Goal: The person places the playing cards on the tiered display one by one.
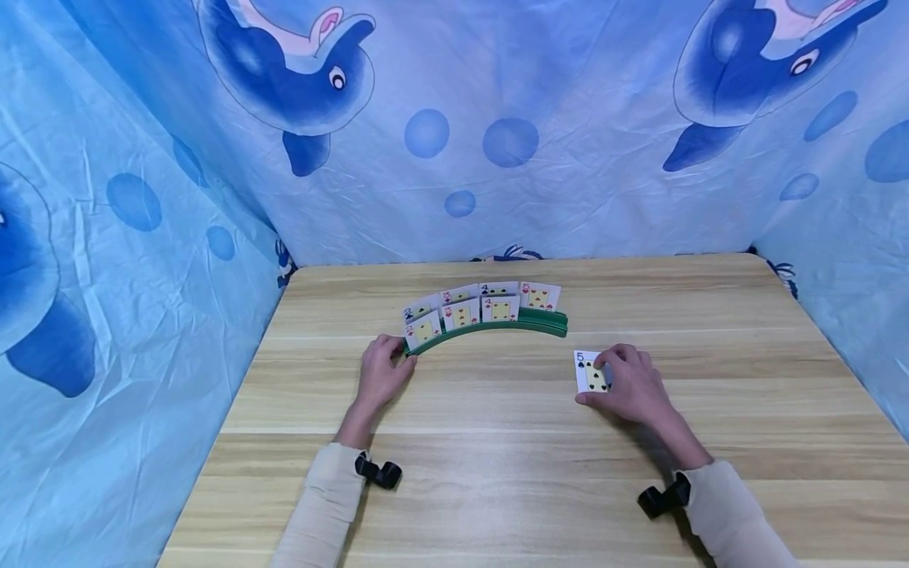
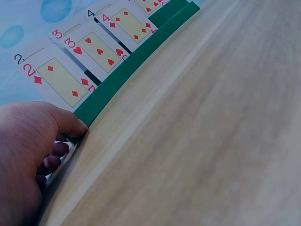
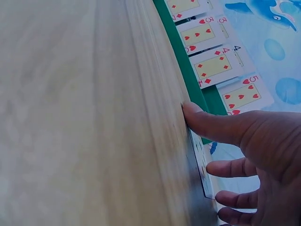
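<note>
A curved green card holder (image 1: 543,322) stands on the table, with two rows of playing cards upright in it. Its front row shows a two of diamonds (image 2: 56,80), a three of hearts (image 2: 96,49) and a four of diamonds (image 2: 129,28). Behind them, at the right end, a five of hearts (image 3: 243,95) is in plain sight; the other back cards are partly covered. My left hand (image 1: 383,371) pinches the holder's left end between thumb and fingers. Right of the holder and nearer to me, my right hand (image 1: 630,384) grips a five of spades (image 1: 586,371) by its edges, close to the tabletop.
The wooden table (image 1: 483,473) reaches toward me and out to both sides. Blue curtains (image 1: 454,79) with dolphins and bubbles stand behind the table and along its sides. A black wrist camera (image 1: 379,472) is strapped to the left sleeve, another camera (image 1: 663,498) to the right.
</note>
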Action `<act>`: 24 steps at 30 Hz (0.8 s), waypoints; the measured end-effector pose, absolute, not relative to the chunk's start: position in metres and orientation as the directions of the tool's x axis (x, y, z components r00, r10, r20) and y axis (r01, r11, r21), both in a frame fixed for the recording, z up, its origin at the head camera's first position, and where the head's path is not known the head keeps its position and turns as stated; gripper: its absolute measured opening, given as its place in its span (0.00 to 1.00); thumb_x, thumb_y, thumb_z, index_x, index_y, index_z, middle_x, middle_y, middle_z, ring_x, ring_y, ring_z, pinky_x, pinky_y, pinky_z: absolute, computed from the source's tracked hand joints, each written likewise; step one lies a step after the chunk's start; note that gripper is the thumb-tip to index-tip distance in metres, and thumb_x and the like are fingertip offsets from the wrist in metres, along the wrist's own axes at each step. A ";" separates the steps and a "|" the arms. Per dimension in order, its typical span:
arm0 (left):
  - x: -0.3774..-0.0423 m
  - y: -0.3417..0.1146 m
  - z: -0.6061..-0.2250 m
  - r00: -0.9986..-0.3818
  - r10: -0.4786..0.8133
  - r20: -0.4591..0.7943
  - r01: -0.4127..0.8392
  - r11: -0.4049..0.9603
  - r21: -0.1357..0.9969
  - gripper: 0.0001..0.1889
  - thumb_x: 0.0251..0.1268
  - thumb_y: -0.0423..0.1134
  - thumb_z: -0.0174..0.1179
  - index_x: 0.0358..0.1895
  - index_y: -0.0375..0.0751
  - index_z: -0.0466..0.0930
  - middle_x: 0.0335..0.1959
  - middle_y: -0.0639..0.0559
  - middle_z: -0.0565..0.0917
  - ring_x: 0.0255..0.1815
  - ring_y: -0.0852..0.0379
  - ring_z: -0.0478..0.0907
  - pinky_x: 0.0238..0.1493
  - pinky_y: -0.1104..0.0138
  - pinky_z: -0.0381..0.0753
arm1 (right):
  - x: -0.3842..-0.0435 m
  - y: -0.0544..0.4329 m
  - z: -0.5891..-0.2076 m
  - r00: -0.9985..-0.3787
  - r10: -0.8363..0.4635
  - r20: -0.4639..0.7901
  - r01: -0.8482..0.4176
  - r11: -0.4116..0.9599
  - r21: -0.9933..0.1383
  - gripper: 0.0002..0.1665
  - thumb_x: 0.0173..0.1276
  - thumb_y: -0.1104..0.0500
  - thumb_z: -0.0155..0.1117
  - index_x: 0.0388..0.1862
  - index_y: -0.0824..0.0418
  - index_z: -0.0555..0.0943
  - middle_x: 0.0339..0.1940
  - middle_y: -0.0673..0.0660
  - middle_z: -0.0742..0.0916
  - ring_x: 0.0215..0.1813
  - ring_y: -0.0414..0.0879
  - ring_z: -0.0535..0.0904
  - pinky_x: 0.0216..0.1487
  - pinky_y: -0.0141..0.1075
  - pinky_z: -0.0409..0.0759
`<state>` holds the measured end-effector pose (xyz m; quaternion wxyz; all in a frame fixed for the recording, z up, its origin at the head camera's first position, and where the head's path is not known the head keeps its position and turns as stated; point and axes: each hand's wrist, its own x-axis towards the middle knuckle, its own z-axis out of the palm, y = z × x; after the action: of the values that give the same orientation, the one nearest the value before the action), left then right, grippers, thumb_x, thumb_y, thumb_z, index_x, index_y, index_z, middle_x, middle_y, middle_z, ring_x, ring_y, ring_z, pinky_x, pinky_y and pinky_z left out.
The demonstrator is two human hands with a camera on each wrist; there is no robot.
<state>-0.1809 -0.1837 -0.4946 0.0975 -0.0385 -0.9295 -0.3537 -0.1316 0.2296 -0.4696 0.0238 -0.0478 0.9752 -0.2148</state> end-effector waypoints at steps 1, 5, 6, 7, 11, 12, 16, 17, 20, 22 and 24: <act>-0.181 -0.184 -0.495 -0.978 0.002 0.208 0.140 0.748 0.649 0.20 0.58 0.38 0.68 0.52 0.30 0.83 0.47 0.38 0.82 0.49 0.42 0.77 0.58 0.50 0.73 | -0.132 0.229 -0.470 -0.995 -0.100 -0.026 -0.080 0.901 -0.427 0.38 0.50 0.41 0.79 0.52 0.65 0.79 0.65 0.73 0.72 0.60 0.69 0.65 0.53 0.62 0.69; -0.181 -0.184 -0.495 -0.978 0.005 0.207 0.141 0.749 0.647 0.20 0.59 0.38 0.68 0.52 0.31 0.83 0.47 0.39 0.82 0.49 0.42 0.77 0.58 0.50 0.73 | -0.134 0.228 -0.470 -0.996 -0.091 -0.021 -0.072 0.891 -0.448 0.41 0.48 0.42 0.81 0.53 0.64 0.77 0.64 0.75 0.71 0.59 0.70 0.65 0.52 0.61 0.69; -0.181 -0.184 -0.495 -0.978 0.006 0.207 0.141 0.750 0.646 0.20 0.59 0.38 0.68 0.52 0.31 0.82 0.47 0.39 0.82 0.49 0.42 0.77 0.58 0.50 0.73 | -0.134 0.228 -0.470 -0.996 -0.090 -0.018 -0.072 0.890 -0.450 0.43 0.47 0.42 0.82 0.55 0.64 0.76 0.64 0.76 0.70 0.59 0.70 0.65 0.52 0.61 0.69; -0.181 -0.184 -0.495 -0.979 0.006 0.206 0.141 0.750 0.646 0.20 0.59 0.38 0.68 0.52 0.31 0.82 0.47 0.39 0.82 0.49 0.42 0.77 0.58 0.50 0.73 | -0.134 0.228 -0.470 -0.996 -0.088 -0.014 -0.073 0.889 -0.452 0.45 0.46 0.43 0.82 0.57 0.65 0.75 0.64 0.76 0.70 0.59 0.69 0.65 0.52 0.61 0.68; -0.182 -0.184 -0.495 -0.979 0.007 0.205 0.141 0.751 0.646 0.20 0.59 0.38 0.68 0.52 0.31 0.83 0.47 0.39 0.82 0.49 0.42 0.77 0.58 0.50 0.73 | -0.133 0.226 -0.468 -0.996 -0.081 0.025 -0.084 0.899 -0.431 0.57 0.41 0.44 0.85 0.67 0.66 0.69 0.63 0.76 0.69 0.57 0.68 0.65 0.54 0.61 0.66; -0.182 -0.184 -0.495 -0.979 0.008 0.205 0.141 0.751 0.646 0.20 0.59 0.38 0.68 0.52 0.31 0.83 0.47 0.39 0.82 0.50 0.42 0.77 0.58 0.50 0.73 | -0.133 0.225 -0.467 -0.996 -0.080 0.039 -0.089 0.902 -0.421 0.61 0.40 0.44 0.86 0.69 0.66 0.67 0.62 0.75 0.69 0.56 0.68 0.64 0.53 0.61 0.65; -0.183 -0.184 -0.495 -0.978 0.007 0.208 0.142 0.751 0.644 0.19 0.59 0.38 0.68 0.52 0.30 0.83 0.48 0.38 0.82 0.50 0.42 0.77 0.58 0.50 0.73 | -0.131 0.223 -0.463 -0.991 -0.077 0.108 -0.110 0.929 -0.353 0.67 0.35 0.45 0.88 0.72 0.68 0.65 0.59 0.73 0.70 0.54 0.66 0.63 0.53 0.62 0.65; -0.183 -0.184 -0.495 -0.978 0.007 0.209 0.142 0.752 0.644 0.20 0.59 0.38 0.68 0.52 0.30 0.82 0.48 0.38 0.82 0.50 0.42 0.77 0.58 0.49 0.73 | -0.130 0.223 -0.463 -0.989 -0.079 0.127 -0.118 0.935 -0.335 0.67 0.34 0.45 0.88 0.71 0.68 0.66 0.57 0.73 0.70 0.53 0.66 0.63 0.54 0.63 0.65; -0.182 -0.184 -0.496 -0.978 0.003 0.210 0.140 0.753 0.643 0.20 0.58 0.38 0.68 0.52 0.30 0.82 0.48 0.38 0.82 0.50 0.42 0.77 0.58 0.49 0.73 | -0.127 0.223 -0.462 -0.977 -0.092 0.190 -0.144 0.950 -0.278 0.62 0.33 0.45 0.89 0.65 0.68 0.71 0.53 0.71 0.71 0.51 0.65 0.64 0.52 0.62 0.66; -0.182 -0.184 -0.496 -0.978 0.002 0.211 0.140 0.755 0.641 0.20 0.58 0.38 0.68 0.52 0.30 0.83 0.48 0.38 0.82 0.50 0.42 0.77 0.57 0.50 0.73 | -0.126 0.224 -0.461 -0.967 -0.105 0.231 -0.159 0.960 -0.229 0.56 0.31 0.44 0.90 0.59 0.67 0.75 0.51 0.70 0.72 0.49 0.65 0.66 0.50 0.62 0.68; -0.182 -0.184 -0.496 -0.977 0.001 0.212 0.140 0.754 0.642 0.20 0.58 0.38 0.68 0.52 0.30 0.83 0.48 0.38 0.82 0.49 0.42 0.77 0.57 0.50 0.73 | -0.125 0.225 -0.458 -0.958 -0.121 0.259 -0.169 0.970 -0.173 0.52 0.31 0.42 0.89 0.52 0.66 0.76 0.49 0.69 0.73 0.46 0.64 0.69 0.46 0.60 0.71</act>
<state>-0.1822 -0.1838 -0.4962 0.0994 -0.0380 -0.9311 -0.3490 -0.1249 0.2249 -0.4584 -0.1240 -0.0735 0.9848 -0.0970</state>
